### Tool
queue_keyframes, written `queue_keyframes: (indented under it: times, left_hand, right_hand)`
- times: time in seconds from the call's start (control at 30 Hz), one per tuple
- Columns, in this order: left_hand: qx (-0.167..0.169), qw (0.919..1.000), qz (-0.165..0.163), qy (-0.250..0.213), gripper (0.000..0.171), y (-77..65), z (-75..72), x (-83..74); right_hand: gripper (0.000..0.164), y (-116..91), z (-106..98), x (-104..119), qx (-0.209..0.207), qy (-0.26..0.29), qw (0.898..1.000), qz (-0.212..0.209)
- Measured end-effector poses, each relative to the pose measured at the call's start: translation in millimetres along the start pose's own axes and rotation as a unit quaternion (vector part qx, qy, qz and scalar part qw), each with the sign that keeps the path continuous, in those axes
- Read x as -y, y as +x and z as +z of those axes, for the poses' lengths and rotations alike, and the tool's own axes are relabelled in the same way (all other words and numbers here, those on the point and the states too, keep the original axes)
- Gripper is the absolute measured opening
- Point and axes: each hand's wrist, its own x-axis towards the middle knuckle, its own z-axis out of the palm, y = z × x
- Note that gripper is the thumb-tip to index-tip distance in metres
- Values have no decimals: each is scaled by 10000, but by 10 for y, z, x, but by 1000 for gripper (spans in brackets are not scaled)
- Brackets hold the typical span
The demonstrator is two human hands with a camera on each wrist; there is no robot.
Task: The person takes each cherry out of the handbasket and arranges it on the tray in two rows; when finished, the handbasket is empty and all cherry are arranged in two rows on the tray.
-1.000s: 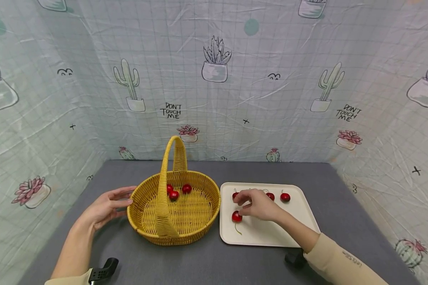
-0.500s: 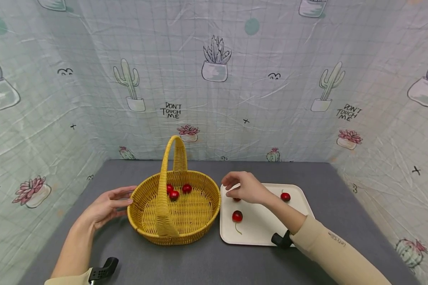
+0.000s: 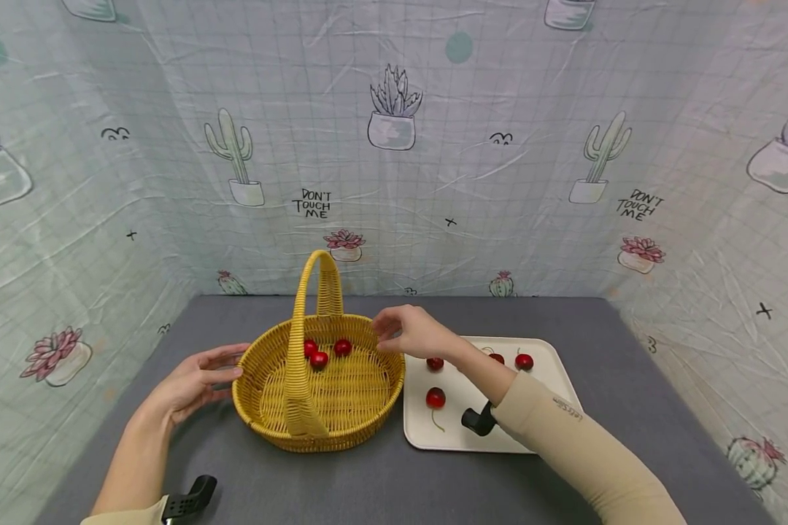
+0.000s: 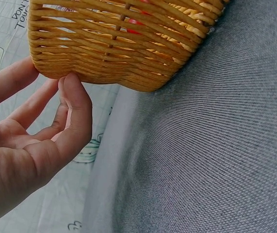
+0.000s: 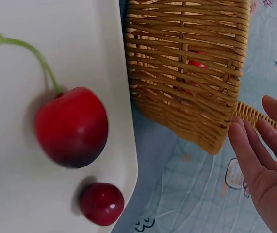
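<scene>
A yellow wicker basket (image 3: 368,430) with a tall handle stands left of centre, holding a few red cherries (image 3: 318,360). My left hand (image 3: 193,383) rests its fingertips against the basket's left outer side; the left wrist view shows thumb and fingers (image 4: 77,104) at the rim. Over the basket's right rim is my right hand (image 3: 412,334), fingers loosely bent. No cherry shows between its thumb and fingers in the right wrist view, where the fingertips (image 5: 237,128) overlap the rim.
A cream tray (image 3: 420,437) lies right of the basket, close beside it. Several cherries lie on it, among them a stemmed cherry (image 3: 435,398) near its left edge and another cherry (image 3: 524,362) farther right. A patterned cloth (image 3: 394,182) hangs behind the grey tabletop (image 3: 381,485).
My right hand has moved left from above the tray to the basket's right rim. The left hand stays at the basket's side, and the cherries in the basket look unmoved.
</scene>
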Motion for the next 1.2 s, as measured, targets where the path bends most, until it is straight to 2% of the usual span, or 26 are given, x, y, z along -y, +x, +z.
queue_keyframes:
  times: [0.4, 0.57, 0.9, 1.2]
  left_hand:
    - [0, 10000, 10, 63, 70, -3, 13, 6]
    - [12, 10000, 43, 55, 71, 3, 3, 15]
    - [15, 10000, 34, 51, 72, -1, -3, 20]
    - [14, 10000, 40, 54, 72, -5, 3, -1]
  right_hand:
    - [40, 392, 242, 56, 532, -450, 9976, 44]
    - [42, 493, 326, 28, 747, -335, 9964, 206]
    - [51, 596, 444, 7, 581, -472, 9949, 675]
    - [47, 659, 529, -63, 633, -624, 9946, 538]
